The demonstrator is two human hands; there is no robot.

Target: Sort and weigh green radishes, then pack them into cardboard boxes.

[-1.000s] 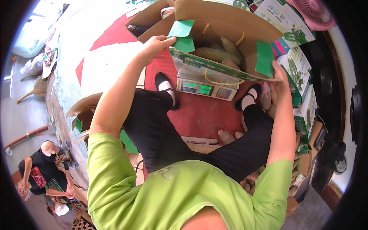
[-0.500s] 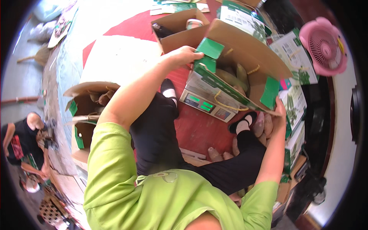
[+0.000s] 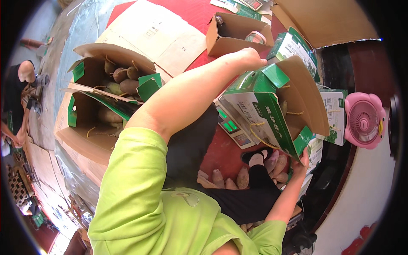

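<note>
An open green-and-white cardboard box (image 3: 261,112) with yellow rope handles leans above a digital scale (image 3: 233,129). The scale's display glows green. My left hand (image 3: 250,59) is closed at the box's far left corner, its fingertips partly hidden behind the box. At the near right corner, my right hand (image 3: 301,165) grips the box beside a green flap. Only a little of the contents shows inside, a pale tuber (image 3: 284,106). Whether the box still touches the scale, I cannot tell.
Two open boxes of tubers (image 3: 108,97) stand on my left. Loose tubers (image 3: 242,177) lie by my feet on the red floor. Ahead are a small brown box (image 3: 238,36) and flattened cardboard (image 3: 155,36). A pink fan (image 3: 364,121) is at right; another person (image 3: 19,102) sits far left.
My view has turned left, bringing the boxes of tubers fully into sight. The held box has tilted more to the right, with both hands still on it.
</note>
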